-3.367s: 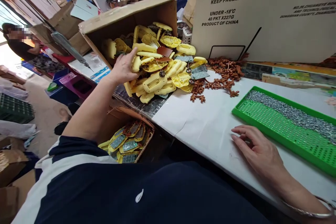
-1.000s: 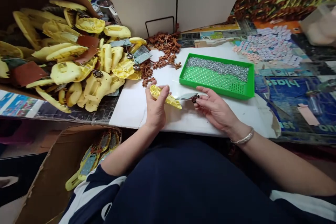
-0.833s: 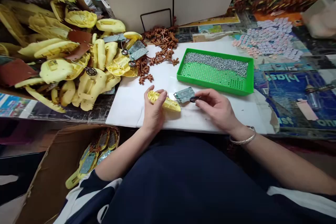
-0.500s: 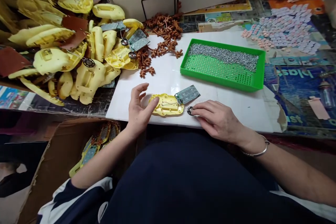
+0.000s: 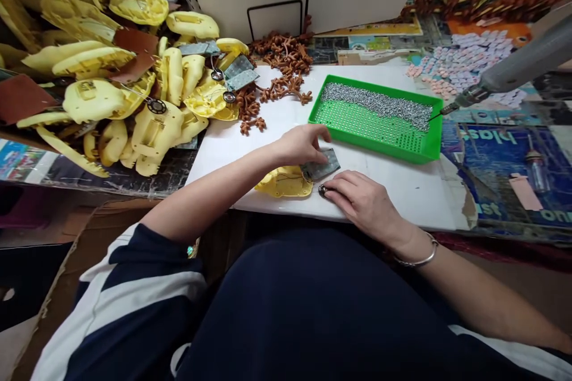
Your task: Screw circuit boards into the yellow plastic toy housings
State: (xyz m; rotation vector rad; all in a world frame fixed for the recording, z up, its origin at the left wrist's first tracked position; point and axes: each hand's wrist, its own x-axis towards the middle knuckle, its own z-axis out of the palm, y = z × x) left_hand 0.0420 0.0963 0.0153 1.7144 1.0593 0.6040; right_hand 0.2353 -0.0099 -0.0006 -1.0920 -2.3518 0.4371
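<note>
A yellow plastic shell half (image 5: 286, 184) lies inner side up on the white tabletop near its front edge, thin wires running inside it. A grey-green circuit board (image 5: 329, 165) rests just beyond the shell's right end. My left hand (image 5: 306, 144) reaches over from the left, thumb and fingers apart at the board; whether it touches the board is hard to tell. To the right of the shell, my right hand (image 5: 364, 199) pinches a small round black speaker (image 5: 322, 190) at the table surface.
A green perforated tray (image 5: 375, 140) of small screws stands behind the hands. Above its right end, an electric screwdriver (image 5: 513, 68) slants in. Yellow shells (image 5: 156, 131) are heaped at left, brown plastic parts (image 5: 286, 53) behind, small pale pieces (image 5: 473, 53) at back right.
My left hand has moved right, from the shell's left end to the circuit board. My right hand stays on the speaker. The electric screwdriver has come into view at the right.
</note>
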